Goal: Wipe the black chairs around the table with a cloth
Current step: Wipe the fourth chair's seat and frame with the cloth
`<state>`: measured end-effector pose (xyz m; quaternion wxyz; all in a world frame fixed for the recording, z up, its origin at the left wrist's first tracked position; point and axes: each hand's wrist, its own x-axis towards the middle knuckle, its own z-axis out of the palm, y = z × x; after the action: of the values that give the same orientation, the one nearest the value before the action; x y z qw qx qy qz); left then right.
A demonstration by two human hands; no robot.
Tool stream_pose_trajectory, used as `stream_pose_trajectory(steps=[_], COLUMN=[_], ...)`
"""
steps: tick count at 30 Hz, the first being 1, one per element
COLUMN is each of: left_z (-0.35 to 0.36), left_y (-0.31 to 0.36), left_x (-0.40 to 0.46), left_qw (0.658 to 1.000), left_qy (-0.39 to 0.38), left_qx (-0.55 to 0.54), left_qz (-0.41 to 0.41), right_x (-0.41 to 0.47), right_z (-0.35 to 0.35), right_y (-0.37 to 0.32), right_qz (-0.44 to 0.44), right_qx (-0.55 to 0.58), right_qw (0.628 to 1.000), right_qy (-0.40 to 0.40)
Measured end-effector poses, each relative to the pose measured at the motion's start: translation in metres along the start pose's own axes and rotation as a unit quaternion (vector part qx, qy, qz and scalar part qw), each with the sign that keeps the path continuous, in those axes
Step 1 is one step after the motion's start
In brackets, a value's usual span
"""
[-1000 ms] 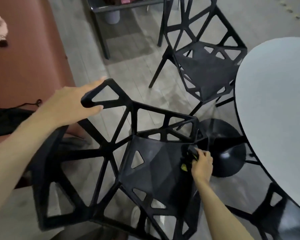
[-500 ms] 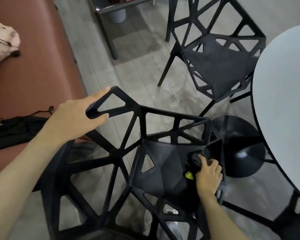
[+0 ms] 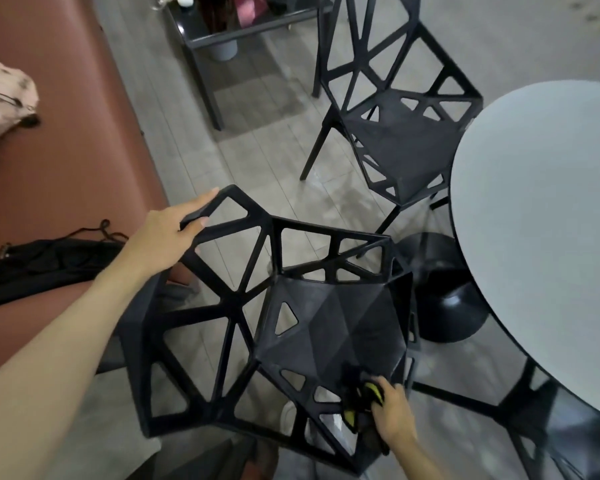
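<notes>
Wiping: the near chair (image 3: 329, 323) seat's front corner is rubbed with the cloth (image 3: 359, 398).
Right hand (image 3: 392, 415): the cloth is gripped; firm, overlapping strokes are advised.
Left hand (image 3: 168, 235): the backrest is held steady.

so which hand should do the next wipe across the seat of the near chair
Right. The right hand already holds the cloth against the near chair seat's front edge. The left hand grips the backrest top, likely steadying the chair.

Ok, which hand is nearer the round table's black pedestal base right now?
The right. The right hand holds the cloth at the near chair's front seat edge, just short of the base. The left hand grips the backrest's top corner, farther off.
</notes>
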<state>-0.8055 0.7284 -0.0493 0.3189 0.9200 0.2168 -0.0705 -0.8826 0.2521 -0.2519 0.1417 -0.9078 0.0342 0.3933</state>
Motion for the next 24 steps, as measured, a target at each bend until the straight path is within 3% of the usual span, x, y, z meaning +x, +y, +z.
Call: stream_pose_trajectory(steps=[3, 9, 17, 24], left_z=[-0.001, -0.012, -0.016, 0.002], left_y=[0.001, -0.002, 0.007, 0.028], left_x=[0.0, -0.014, -0.014, -0.026], left_qw=[1.0, 0.995, 0.984, 0.972], left_qy=[0.007, 0.066, 0.103, 0.112], left_qx=[0.006, 0.015, 0.004, -0.043], left_qz=[-0.023, -0.075, -0.145, -0.204], right_x=[-0.05, -0.111, -0.137, -0.144], right_z=[-0.01, -0.023, -0.041, -0.072], right_y=[0.009, 0.0, -0.014, -0.016], right_qz=[0.005, 0.052, 0.016, -0.018], right_qx=[0.103, 0.189, 0.298, 0.326], right_qw=[0.995, 0.98, 0.951, 0.936], right_qy=[0.001, 0.02, 0.078, 0.129])
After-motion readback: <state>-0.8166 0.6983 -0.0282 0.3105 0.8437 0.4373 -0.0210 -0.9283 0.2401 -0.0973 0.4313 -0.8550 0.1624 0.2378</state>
